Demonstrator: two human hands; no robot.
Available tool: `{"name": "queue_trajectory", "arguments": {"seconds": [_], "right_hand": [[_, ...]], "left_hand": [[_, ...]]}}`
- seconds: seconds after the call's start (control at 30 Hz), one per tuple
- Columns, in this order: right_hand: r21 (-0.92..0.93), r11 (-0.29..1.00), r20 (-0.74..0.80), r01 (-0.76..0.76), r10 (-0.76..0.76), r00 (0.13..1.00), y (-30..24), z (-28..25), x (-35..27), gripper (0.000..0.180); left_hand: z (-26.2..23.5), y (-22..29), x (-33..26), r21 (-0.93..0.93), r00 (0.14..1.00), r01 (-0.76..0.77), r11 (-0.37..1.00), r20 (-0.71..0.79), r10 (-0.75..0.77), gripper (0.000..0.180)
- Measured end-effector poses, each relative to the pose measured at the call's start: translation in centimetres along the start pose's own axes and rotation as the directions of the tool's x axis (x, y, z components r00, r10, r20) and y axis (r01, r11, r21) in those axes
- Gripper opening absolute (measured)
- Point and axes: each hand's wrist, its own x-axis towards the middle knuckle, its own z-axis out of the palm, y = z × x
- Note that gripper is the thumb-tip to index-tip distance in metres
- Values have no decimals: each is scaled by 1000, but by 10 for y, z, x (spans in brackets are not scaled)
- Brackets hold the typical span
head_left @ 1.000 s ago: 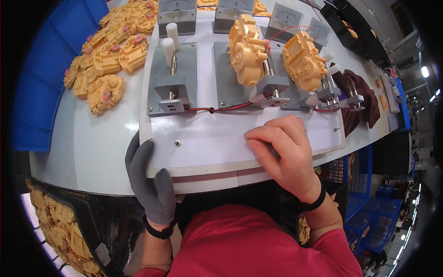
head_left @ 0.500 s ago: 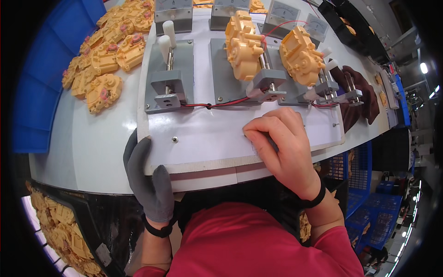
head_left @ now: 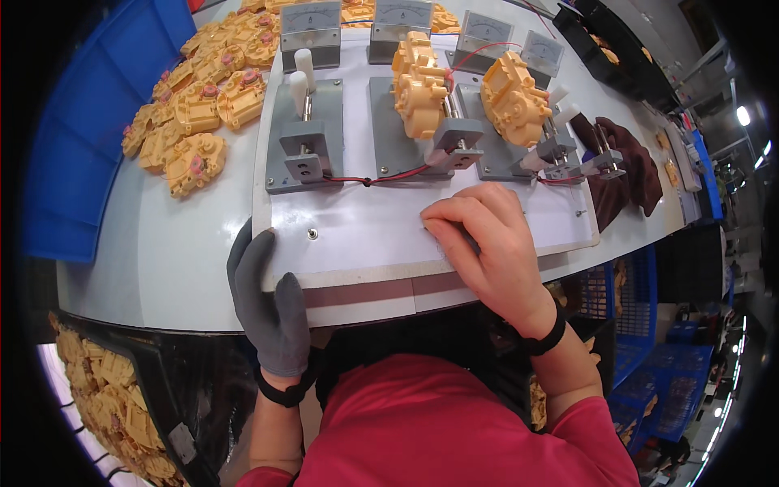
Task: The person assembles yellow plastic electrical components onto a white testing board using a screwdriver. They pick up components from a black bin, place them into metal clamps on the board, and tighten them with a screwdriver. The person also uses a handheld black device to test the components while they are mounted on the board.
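My left hand, in a grey glove, is around the near left corner of a white board, its fingertips along the side edge and thumb by the front edge. My bare right hand pinches thumb and forefinger together low over the board; whatever is between them is hidden. On the board stand grey clamp fixtures. One yellow gearbox-like plastic housing sits on the middle fixture, and another yellow housing is on the fixture to its right. A small toggle switch sticks up near my left hand.
Several analog meters line the board's far side. Yellow housings lie heaped at the left, beside a blue bin. A dark brown cloth rests at the right. Below the table's left edge is a black container with more housings.
The view has shifted slightly, so the board and fixtures appear a little lower at the far side. Both hands keep their places on the board, the right still pinching.
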Motion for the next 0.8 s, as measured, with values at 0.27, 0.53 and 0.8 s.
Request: {"name": "queue_trajectory", "arguments": {"seconds": [0.27, 0.53, 0.8], "right_hand": [[28, 999, -24, -27, 28, 999, -2, -1, -2, 8], [34, 999, -26, -36, 37, 999, -2, 0, -3, 8], [22, 999, -27, -34, 35, 999, -3, 1, -3, 8]], "left_hand": [[1, -1, 1, -23, 1000, 3, 1000, -3, -3, 44], [1, -1, 1, -4, 1000, -1, 1000, -12, 1, 43], [0, -2, 0, 12, 1000, -9, 1000, -14, 9, 44]]}}
